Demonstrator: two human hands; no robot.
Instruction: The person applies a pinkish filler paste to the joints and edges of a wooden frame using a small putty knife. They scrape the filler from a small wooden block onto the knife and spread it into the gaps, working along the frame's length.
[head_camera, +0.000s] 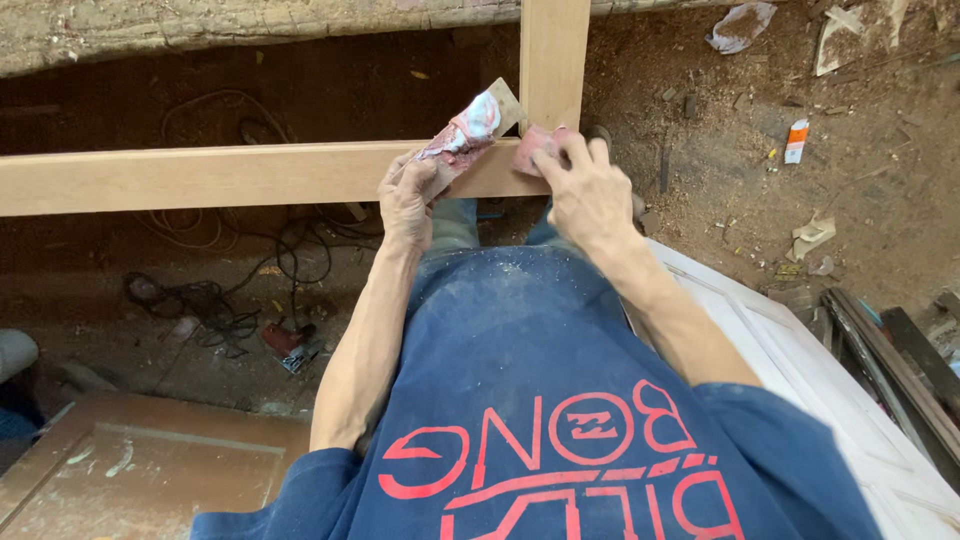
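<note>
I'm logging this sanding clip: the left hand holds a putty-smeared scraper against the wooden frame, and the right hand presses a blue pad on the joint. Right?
Not quite. The head view shows the pad under the right hand is reddish pink, not blue. The rest holds: the left hand holds a putty-smeared scraper against the wooden frame.

I'm seeing a pale tan wooden frame (250, 175) and a reddish sanding pad (535, 145). I'm noting a scraper (470, 130) smeared red and pale blue.

Smeared putty scraper (470, 130) tilted over wood frame (230, 175) joint; reddish sandpaper pad (535, 148) flat on rail.
</note>
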